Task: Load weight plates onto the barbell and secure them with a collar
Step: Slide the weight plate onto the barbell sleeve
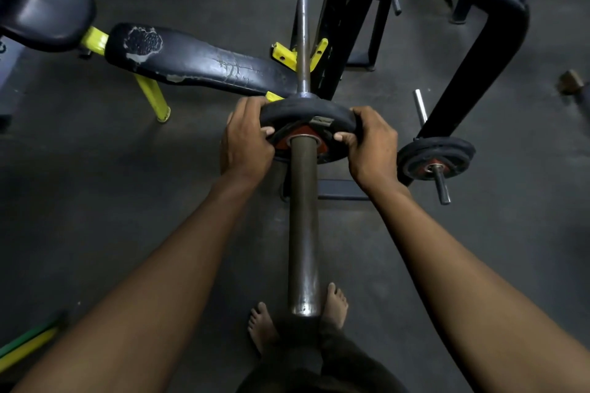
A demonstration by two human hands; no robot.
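A barbell [303,226] runs from near my feet up the middle of the view, its thick sleeve toward me and its thin shaft resting on a yellow rack hook beyond. A black weight plate [308,113] with a red centre sits on the sleeve, close to the inner shoulder. My left hand [245,140] grips the plate's left rim with the thumb on its face. My right hand [372,142] grips the right rim the same way. No collar is visible on the sleeve.
A worn black bench [198,60] with yellow legs lies to the left. A black rack frame [475,73] stands to the right, with more plates [435,158] on a storage peg. Bare feet [265,325] stand on the dark floor below the sleeve end.
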